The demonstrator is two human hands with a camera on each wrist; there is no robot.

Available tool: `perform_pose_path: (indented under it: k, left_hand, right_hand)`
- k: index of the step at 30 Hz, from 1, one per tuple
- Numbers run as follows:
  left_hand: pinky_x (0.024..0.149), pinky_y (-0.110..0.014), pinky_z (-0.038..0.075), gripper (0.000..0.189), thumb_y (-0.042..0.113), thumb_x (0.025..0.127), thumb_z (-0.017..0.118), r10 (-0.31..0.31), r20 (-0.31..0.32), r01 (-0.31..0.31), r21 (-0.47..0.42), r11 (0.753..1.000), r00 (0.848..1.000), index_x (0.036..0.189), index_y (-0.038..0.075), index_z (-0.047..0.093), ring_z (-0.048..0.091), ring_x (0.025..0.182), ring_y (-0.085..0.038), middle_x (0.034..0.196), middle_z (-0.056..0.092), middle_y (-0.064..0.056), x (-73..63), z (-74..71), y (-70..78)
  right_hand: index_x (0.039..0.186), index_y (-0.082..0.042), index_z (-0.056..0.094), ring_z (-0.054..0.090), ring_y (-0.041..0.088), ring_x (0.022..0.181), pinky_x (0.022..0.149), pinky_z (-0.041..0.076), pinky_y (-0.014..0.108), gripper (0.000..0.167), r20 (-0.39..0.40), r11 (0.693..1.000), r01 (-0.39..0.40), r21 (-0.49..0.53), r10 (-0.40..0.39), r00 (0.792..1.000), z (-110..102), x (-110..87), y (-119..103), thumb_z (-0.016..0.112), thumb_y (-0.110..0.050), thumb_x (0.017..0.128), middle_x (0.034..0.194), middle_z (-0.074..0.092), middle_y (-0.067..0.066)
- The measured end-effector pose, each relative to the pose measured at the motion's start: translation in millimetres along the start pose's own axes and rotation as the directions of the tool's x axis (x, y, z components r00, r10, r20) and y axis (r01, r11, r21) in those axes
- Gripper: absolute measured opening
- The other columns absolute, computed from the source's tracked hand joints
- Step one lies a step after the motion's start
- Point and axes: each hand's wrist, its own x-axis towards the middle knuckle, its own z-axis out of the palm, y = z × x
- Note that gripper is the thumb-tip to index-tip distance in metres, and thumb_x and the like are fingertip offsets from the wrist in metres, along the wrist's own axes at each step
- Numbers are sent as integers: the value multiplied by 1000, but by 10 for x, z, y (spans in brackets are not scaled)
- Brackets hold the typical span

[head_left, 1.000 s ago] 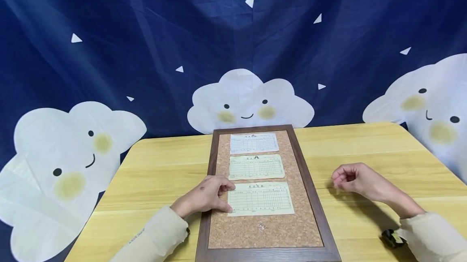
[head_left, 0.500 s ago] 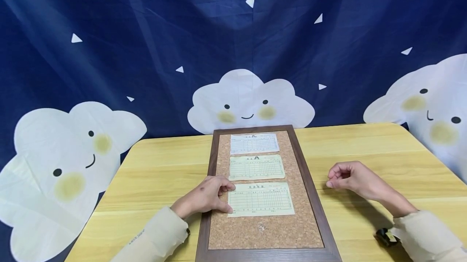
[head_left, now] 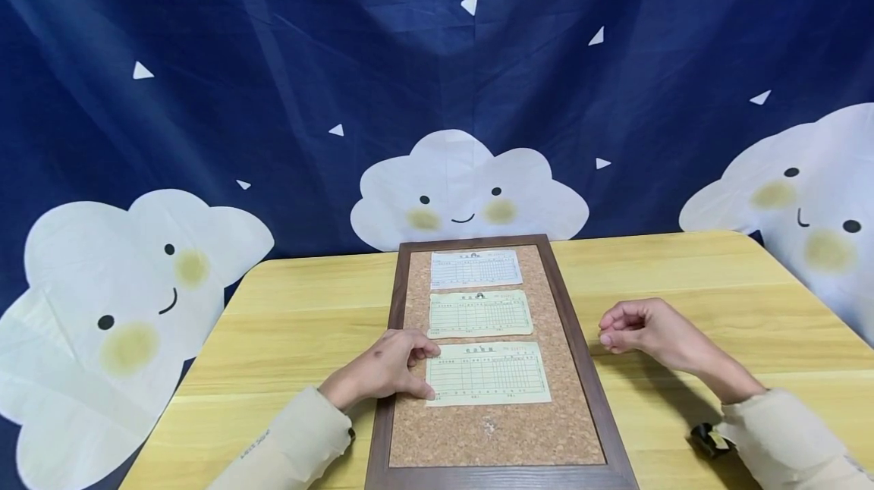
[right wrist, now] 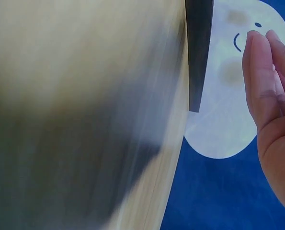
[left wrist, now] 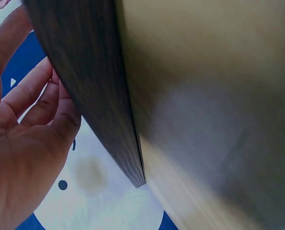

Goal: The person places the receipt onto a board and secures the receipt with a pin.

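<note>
My left hand [head_left: 385, 365] reaches over the left frame of a cork board [head_left: 437, 437]. Its thumb and index finger touch the left corners of the lowest pale green form slip [head_left: 488, 376]. Above that lie a second green slip [head_left: 480, 315] and a bluish white slip [head_left: 476, 270], each with a small dark thing at its top edge. My right hand [head_left: 652, 334] hovers over the table to the right of the board, fingers bent and thumb close to the index finger. I cannot tell whether anything small sits between those fingertips.
The board's dark wooden frame [head_left: 583, 357] lies on a yellow wood-grain table [head_left: 307, 300]. A small whitish cluster [head_left: 488, 425] shows on the cork below the lowest slip. Behind the table hangs a blue curtain [head_left: 307, 35] with smiling clouds.
My right hand has moved left toward the board, and its thumb and fingers have drawn together. The left hand stays at the lowest slip; the slips have not moved.
</note>
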Motion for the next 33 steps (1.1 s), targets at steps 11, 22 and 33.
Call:
perform_pose_path:
  k: [11, 22, 33]
  left_hand:
    - [76, -26, 49, 50, 16, 67, 94, 9, 2, -9, 6, 1000, 1000, 109, 3, 70, 52, 83, -13, 90, 57, 4, 2, -8, 4]
    - [76, -27, 48, 50, 18, 69, 93, 11, 10, -12, 19, 1000, 1000, 111, 3, 70, 51, 84, -13, 90, 56, 4, 6, -17, 11]
    - [75, -27, 47, 50, 17, 68, 93, 6, 10, -6, 6, 1000, 1000, 110, 2, 70, 50, 83, -14, 89, 55, 4, -6, -20, 19]
  right_hand:
    - [101, 15, 63, 69, 11, 83, 74, 59, 31, 12, 53, 998, 26, 54, -29, 998, 57, 52, -17, 63, 12, 89, 92, 69, 22]
    - [101, 11, 67, 66, 8, 77, 69, 57, 25, 15, 33, 1000, -22, -13, 22, 999, 130, 105, -62, 71, 1, 90, 88, 70, 10]
    - [109, 21, 61, 69, 11, 84, 78, 58, 30, 21, 113, 986, -109, 125, 95, 989, 182, 159, -130, 61, 7, 95, 98, 68, 24]
